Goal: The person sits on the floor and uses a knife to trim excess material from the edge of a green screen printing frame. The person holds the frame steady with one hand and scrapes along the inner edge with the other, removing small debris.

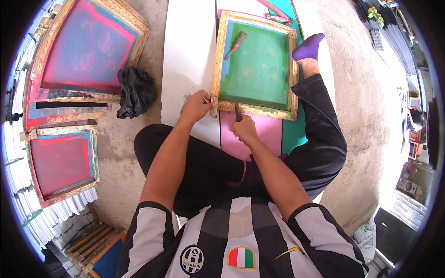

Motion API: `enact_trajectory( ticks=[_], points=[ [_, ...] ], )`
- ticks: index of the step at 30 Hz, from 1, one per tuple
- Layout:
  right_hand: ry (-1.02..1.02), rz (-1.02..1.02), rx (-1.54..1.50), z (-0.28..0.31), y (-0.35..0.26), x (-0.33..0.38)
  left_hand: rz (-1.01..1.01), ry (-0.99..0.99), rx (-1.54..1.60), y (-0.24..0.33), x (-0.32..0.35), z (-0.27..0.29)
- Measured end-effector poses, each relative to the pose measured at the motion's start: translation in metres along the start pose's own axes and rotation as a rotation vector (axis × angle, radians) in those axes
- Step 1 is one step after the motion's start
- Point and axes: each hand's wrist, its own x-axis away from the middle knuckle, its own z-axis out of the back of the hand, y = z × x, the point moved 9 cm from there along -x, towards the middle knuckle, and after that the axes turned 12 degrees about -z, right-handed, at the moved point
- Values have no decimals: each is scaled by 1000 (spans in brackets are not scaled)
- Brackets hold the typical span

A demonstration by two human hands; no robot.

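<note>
A wooden screen-printing frame (293, 69) with green mesh (259, 69) lies flat in front of me. My left hand (197, 106) is at its near left corner, fingers pinched together against the wood; whatever is between the fingertips is too small to name. Just right of that corner, at the near rail, my right hand (245, 128) is closed around a hammer (238, 112). Its dark head touches or hangs just over the rail, and my fingers hide most of the handle. On the mesh, toward the far left, rests a screwdriver (236, 45) with a red and dark handle.
Under the frame are white (187, 55), pink (255, 134) and green boards. A utility knife (278, 18) lies beyond the frame. To the left are a large screen frame (34, 99), a smaller red one (96, 157) and a black plastic bag (136, 92). My foot (308, 47) rests beside the right rail.
</note>
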Motion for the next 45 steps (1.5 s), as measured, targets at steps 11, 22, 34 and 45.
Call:
enact_trajectory(
  ticks=[11, 22, 34, 45],
  points=[
    [-462, 153, -165, -74, -64, 37, 216, -57, 544, -1, 16, 25],
    [-720, -23, -88, -138, -109, 29, 417, 166, 807, -63, 25, 53],
    [-534, 100, -212, -87, -76, 40, 235, 361, 169, -80, -1, 58],
    [-187, -22, -186, -25, 24, 15, 151, 262, 177, -32, -2, 51]
  ],
)
